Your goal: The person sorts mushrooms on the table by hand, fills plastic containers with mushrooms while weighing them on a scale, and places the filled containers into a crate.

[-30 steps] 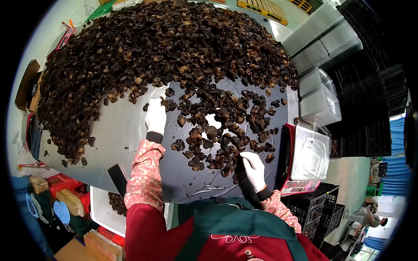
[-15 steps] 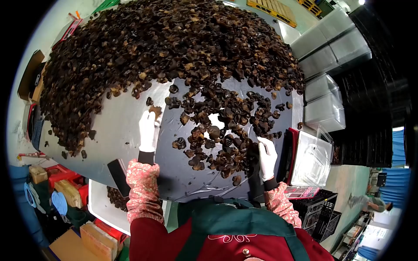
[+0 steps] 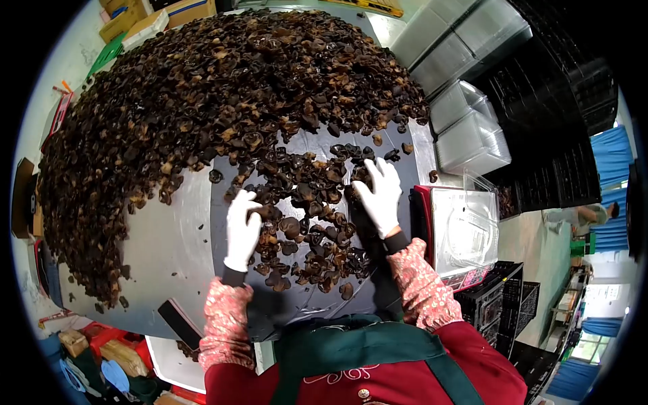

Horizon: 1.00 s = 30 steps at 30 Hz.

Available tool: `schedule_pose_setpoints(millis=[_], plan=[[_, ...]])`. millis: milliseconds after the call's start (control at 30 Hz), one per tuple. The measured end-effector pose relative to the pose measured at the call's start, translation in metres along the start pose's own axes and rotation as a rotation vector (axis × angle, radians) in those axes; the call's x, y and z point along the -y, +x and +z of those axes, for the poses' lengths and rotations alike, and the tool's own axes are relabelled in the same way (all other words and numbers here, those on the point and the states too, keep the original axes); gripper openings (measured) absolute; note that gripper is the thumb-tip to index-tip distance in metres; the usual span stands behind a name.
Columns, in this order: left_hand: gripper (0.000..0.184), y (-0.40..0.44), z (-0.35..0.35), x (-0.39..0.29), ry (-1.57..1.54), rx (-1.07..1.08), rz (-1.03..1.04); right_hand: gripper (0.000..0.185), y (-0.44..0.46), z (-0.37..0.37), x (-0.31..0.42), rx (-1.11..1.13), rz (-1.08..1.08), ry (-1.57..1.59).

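Wood ear mushrooms, dark brown and curled, lie in a loose smaller group [image 3: 307, 233] on the dark sheet [image 3: 229, 196] in front of me. My left hand [image 3: 241, 229], in a white glove, is at the group's left edge, thumb and fingers apart next to a few mushrooms. On the opposite side, my right hand [image 3: 380, 196], also gloved, has its fingers spread at the upper right of the group. Neither hand grips a mushroom that I can see. Behind both spreads a large heap of wood ear mushrooms [image 3: 236, 88].
A kitchen-type scale [image 3: 422, 236] with a clear plastic container [image 3: 466, 226] on it stands at right. Stacked clear containers [image 3: 472, 142] and black crates [image 3: 553, 175] rise beyond. A phone [image 3: 179, 320] lies near the front edge, above a white bin [image 3: 175, 364].
My right hand has moved up and left, and its fingers have spread. The left hand is now beside the smaller group, away from the mushroom at its fingertips earlier. The view has shifted.
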<state>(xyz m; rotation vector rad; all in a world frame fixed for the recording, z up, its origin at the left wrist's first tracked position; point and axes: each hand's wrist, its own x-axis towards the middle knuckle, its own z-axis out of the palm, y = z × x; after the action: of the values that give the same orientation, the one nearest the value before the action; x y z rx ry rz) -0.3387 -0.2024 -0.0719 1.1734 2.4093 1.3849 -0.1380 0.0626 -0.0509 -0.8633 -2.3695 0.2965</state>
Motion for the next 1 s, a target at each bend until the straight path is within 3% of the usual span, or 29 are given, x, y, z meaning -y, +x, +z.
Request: schedule_pose_setpoints(millis=[67,133,233,267,433,533,567,700,833,1000], plan=[[0.026,-0.001,0.009,-0.026,-0.217,0.073,0.012,0.062,0.017,0.014,0.028,0.126,-0.103,0.036],[0.03,0.001,0.017,-0.041,-0.154,0.088,0.033,0.064,0.023,0.034,0.051,0.238,-0.115,-0.015],[0.033,0.024,0.026,-0.04,0.143,0.003,0.158,0.064,0.008,0.049,0.08,0.424,-0.177,-0.01],[0.034,0.033,0.028,-0.043,0.247,-0.005,0.201,0.063,-0.001,0.043,0.087,0.415,-0.289,-0.029],[0.059,0.038,0.043,-0.032,0.575,0.282,0.23,0.069,-0.056,0.001,0.108,0.618,-0.392,0.07],[0.062,0.005,0.032,-0.039,0.572,0.353,0.223,0.067,-0.075,-0.034,0.101,0.7,-0.443,0.057],[0.061,-0.007,0.023,-0.044,0.539,0.387,0.196,0.065,-0.081,-0.042,0.093,0.702,-0.478,0.09],[0.043,-0.053,0.004,-0.054,0.374,0.195,0.282,0.039,-0.099,-0.059,0.052,0.651,-0.442,0.181],[0.035,-0.075,-0.003,-0.06,0.333,0.185,0.226,0.017,-0.093,-0.062,0.025,0.444,-0.16,0.395],[0.035,-0.085,0.003,-0.062,0.201,0.208,0.205,0.017,-0.037,-0.025,0.018,0.197,0.059,0.435]])
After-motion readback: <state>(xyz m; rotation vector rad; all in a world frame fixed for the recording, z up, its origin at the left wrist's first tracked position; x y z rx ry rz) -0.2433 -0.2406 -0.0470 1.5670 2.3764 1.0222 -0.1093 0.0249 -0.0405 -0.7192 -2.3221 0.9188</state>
